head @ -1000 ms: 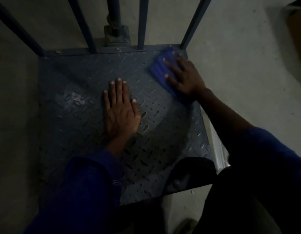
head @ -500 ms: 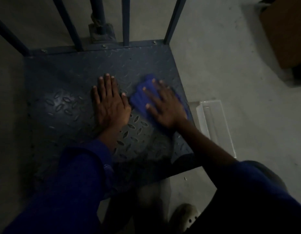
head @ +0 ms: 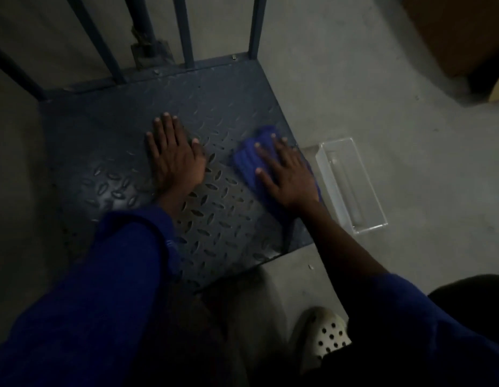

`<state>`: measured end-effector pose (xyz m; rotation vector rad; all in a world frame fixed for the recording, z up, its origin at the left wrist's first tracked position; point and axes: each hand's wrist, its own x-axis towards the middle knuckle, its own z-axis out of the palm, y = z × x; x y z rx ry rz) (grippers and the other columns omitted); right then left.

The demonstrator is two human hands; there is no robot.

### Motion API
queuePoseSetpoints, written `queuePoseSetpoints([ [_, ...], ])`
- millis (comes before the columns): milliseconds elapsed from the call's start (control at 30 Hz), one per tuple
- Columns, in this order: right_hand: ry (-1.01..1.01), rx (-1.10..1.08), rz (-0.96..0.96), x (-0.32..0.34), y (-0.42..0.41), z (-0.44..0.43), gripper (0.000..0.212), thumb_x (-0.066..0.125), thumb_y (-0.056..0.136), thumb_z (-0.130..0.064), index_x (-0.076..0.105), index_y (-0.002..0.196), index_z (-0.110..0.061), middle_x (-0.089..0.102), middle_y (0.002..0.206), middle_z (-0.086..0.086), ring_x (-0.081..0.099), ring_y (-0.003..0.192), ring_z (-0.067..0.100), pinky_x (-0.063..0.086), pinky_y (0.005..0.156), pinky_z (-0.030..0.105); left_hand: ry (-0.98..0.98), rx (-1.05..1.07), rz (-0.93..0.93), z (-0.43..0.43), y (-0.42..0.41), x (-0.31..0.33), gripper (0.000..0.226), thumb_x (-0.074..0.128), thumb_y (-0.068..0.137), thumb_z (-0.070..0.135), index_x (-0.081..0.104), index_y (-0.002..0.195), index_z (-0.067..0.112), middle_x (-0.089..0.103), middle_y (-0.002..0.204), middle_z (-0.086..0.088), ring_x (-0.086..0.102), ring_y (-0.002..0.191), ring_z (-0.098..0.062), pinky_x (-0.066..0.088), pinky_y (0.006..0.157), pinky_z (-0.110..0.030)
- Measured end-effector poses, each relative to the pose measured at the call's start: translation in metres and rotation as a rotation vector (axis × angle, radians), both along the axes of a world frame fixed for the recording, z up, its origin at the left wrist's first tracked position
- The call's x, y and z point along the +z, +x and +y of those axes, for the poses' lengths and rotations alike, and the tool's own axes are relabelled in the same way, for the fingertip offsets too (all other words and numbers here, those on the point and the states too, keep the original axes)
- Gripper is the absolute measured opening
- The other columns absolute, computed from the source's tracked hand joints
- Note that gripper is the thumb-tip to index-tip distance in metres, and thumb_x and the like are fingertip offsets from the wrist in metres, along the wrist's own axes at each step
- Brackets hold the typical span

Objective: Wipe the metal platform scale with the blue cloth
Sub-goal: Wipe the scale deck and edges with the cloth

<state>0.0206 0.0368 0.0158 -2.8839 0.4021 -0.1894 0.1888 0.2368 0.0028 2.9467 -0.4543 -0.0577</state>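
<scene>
From the head camera, the dim picture shows the metal platform scale (head: pixel 125 141) lying on the concrete floor (head: pixel 354 93), with blue railing bars (head: pixel 184 32) rising at its far edge. The left hand (head: pixel 177 160) rests flat, fingers spread, on the patterned plate near its middle, holding nothing. The right hand (head: pixel 287 174) lies open and flat on the blue cloth (head: pixel 246 163), pressing it to the plate by the scale's right edge. A clear plastic box (head: pixel 351 185) sits on the floor just beside that edge.

Head cam, looks steeply down, close over scale platform (head: pixel 131 129); dim, prob. slightly tilted.
</scene>
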Motion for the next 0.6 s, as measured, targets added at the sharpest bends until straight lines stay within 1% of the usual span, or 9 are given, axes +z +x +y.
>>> queuePoseSetpoints([
  [67,0.049,-0.228,0.017,0.007,-0.003,0.004,0.061,0.032,0.108,-0.06,0.026,0.164,-0.037,0.018,0.174,0.008,0.018,0.16,0.032,0.023,0.128,0.053,0.023,-0.043,0.028,0.005,0.0,0.0,0.073,0.023,0.11,0.046,0.005,0.168,0.006,0.0,0.177,-0.013,-0.001,0.164,-0.03,0.001,0.132,-0.054],
  [100,0.057,-0.217,0.042,0.009,-0.009,0.015,0.062,0.029,0.108,-0.06,0.022,0.165,-0.037,0.014,0.175,0.007,0.014,0.161,0.031,0.018,0.13,0.052,0.033,-0.068,0.038,0.009,-0.003,0.0,0.073,0.022,0.11,0.048,0.005,0.168,0.006,-0.001,0.177,-0.013,-0.002,0.164,-0.029,0.0,0.132,-0.053],
  [200,0.053,0.134,0.13,0.012,-0.052,0.047,0.061,0.023,0.11,-0.06,0.012,0.167,-0.039,0.002,0.177,0.003,-0.001,0.163,0.025,0.006,0.132,0.051,0.053,-0.082,0.04,0.017,-0.033,0.0,0.073,0.018,0.11,0.049,0.004,0.168,0.006,-0.001,0.177,-0.013,-0.001,0.164,-0.029,0.002,0.132,-0.053],
  [267,0.018,0.234,0.137,0.009,-0.068,0.035,0.061,0.025,0.11,-0.059,0.015,0.166,-0.039,0.005,0.177,0.003,0.001,0.163,0.024,0.008,0.132,0.051,0.044,-0.068,0.046,0.02,-0.068,0.001,0.072,0.017,0.111,0.048,0.004,0.167,0.005,0.0,0.177,-0.013,-0.001,0.164,-0.03,0.004,0.132,-0.053],
  [300,0.012,0.177,0.128,0.012,-0.067,0.024,0.061,0.026,0.109,-0.06,0.018,0.166,-0.039,0.009,0.176,0.004,0.005,0.163,0.025,0.013,0.131,0.053,0.042,-0.069,0.052,0.023,-0.088,0.001,0.073,0.015,0.11,0.049,0.004,0.167,0.005,0.0,0.177,-0.014,-0.001,0.164,-0.03,0.005,0.132,-0.053],
  [367,0.056,-0.08,0.109,0.018,-0.06,0.004,0.064,0.021,0.107,-0.066,0.021,0.165,-0.04,0.013,0.176,0.005,0.01,0.162,0.028,0.018,0.129,0.054,0.054,-0.076,0.04,0.03,-0.125,0.001,0.073,0.01,0.11,0.051,0.003,0.168,0.006,-0.001,0.177,-0.013,-0.001,0.164,-0.029,0.009,0.132,-0.053],
  [433,0.106,-0.228,0.121,0.02,-0.054,0.014,0.063,0.019,0.107,-0.067,0.015,0.166,-0.041,0.008,0.176,0.005,0.007,0.163,0.029,0.013,0.131,0.053,0.065,-0.055,0.032,0.037,-0.153,0.0,0.073,0.011,0.111,0.051,0.004,0.168,0.006,-0.001,0.177,-0.012,-0.002,0.164,-0.028,0.011,0.132,-0.052],
  [500,0.08,-0.16,0.147,0.017,-0.065,0.053,0.061,0.022,0.11,-0.061,0.011,0.166,-0.041,0.003,0.177,0.004,0.001,0.163,0.029,0.005,0.132,0.051,0.075,-0.037,0.037,0.045,-0.169,0.0,0.072,0.014,0.111,0.05,0.005,0.168,0.007,-0.001,0.177,-0.011,-0.002,0.164,-0.027,0.012,0.132,-0.052],
  [600,0.059,0.136,0.173,0.009,-0.094,0.074,0.061,0.025,0.11,-0.059,0.013,0.166,-0.041,0.006,0.176,0.003,0.002,0.163,0.028,0.008,0.132,0.052,0.064,-0.019,0.044,0.059,-0.172,-0.003,0.072,0.017,0.11,0.051,0.006,0.168,0.01,0.002,0.177,-0.008,0.001,0.164,-0.025,0.013,0.131,-0.054],
])
